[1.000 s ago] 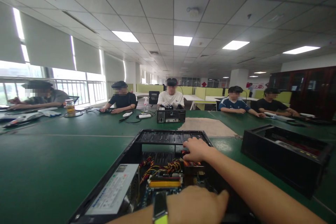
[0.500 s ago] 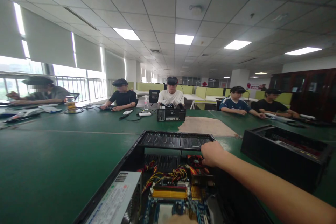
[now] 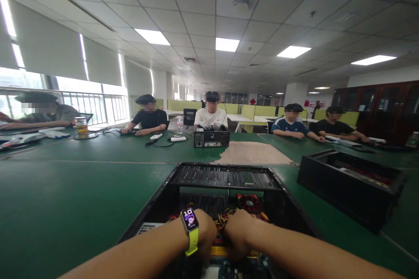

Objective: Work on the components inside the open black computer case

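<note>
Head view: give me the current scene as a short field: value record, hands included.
Left hand: inside the open computer case, by the wires; grip hidden
Right hand: inside too, by the same wires; grip hidden
Watch: on left wrist
Fan: red and black, beyond right hand
Table: green
Second case: black, on the table's right

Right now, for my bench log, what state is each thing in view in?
Near computer case: open, insides exposed.
Left hand: inside that case, grip unclear.
Right hand: inside too, grip unclear.
Wires: bunched between the hands.
Smartwatch: worn, screen lit.
Black case at right: open-topped.
Bottle: upright.
Ceiling lights: lit.
Blinds: partly lowered.
</note>
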